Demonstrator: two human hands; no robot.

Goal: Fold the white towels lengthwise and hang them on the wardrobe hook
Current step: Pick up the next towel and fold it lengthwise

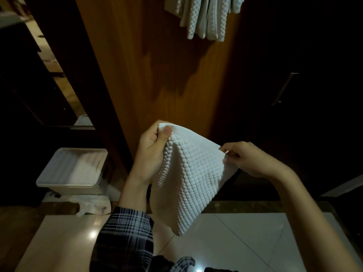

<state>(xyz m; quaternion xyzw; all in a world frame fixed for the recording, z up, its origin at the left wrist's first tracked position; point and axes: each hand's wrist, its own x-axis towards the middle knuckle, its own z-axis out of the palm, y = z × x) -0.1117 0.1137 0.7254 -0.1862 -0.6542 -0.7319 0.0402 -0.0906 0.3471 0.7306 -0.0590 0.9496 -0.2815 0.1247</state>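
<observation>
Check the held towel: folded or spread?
Folded: the towel hangs doubled from the left hand and right hand.

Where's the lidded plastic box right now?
In the head view, the plastic box sits on the floor at the lower left, against the foot of the wooden wardrobe panel, left of the left hand, with a crumpled plastic bag just in front.

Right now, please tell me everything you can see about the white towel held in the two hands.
The white towel looks like thick cloth with a bumpy, waffle-like weave. It hangs in the air in front of the wooden wardrobe panel, draped in soft folds, its lowest corner pointing down over the tiled floor. The left hand pinches its upper left corner with thumb on top; the right hand pinches its upper right edge. Nothing else touches it.
</observation>
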